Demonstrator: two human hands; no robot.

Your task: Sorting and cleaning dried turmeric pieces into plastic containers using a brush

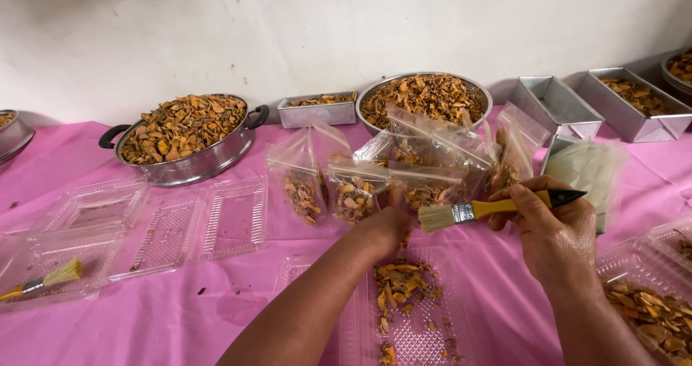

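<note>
**Two hands, one brush, a tray of dried slices**

One small paintbrush (pixel 497 207) with a yellow handle, metal ferrule and pale bristles lies crosswise in the right hand (pixel 555 233), whose fingers are closed around the handle's rear half; the bristles point left, toward the left hand (pixel 386 229). It looks light and stiff in the handle and soft at the tip, best gripped where it is now, behind the ferrule.

That left hand reaches forward, knuckles up, touching the clear plastic tray (pixel 404 315) below it or one of the bags just beyond; whether its fingers are spread or pinching cannot be told. Scattered dried orange-yellow slices (pixel 400 283) lie in the tray: light, brittle pieces, likely to crumble under pressure.

Beyond stand several small clear bags (pixel 353 189), partly filled, thin and slippery by the look of them. Empty clear trays (pixel 166 233) lie open to the left, with a second brush (pixel 43 279) resting on one. Further back, a handled metal pan (pixel 184 139), a round strainer bowl (pixel 425 96) and rectangular tins (pixel 559 106) sit on the pink tablecloth (pixel 216 308).
</note>
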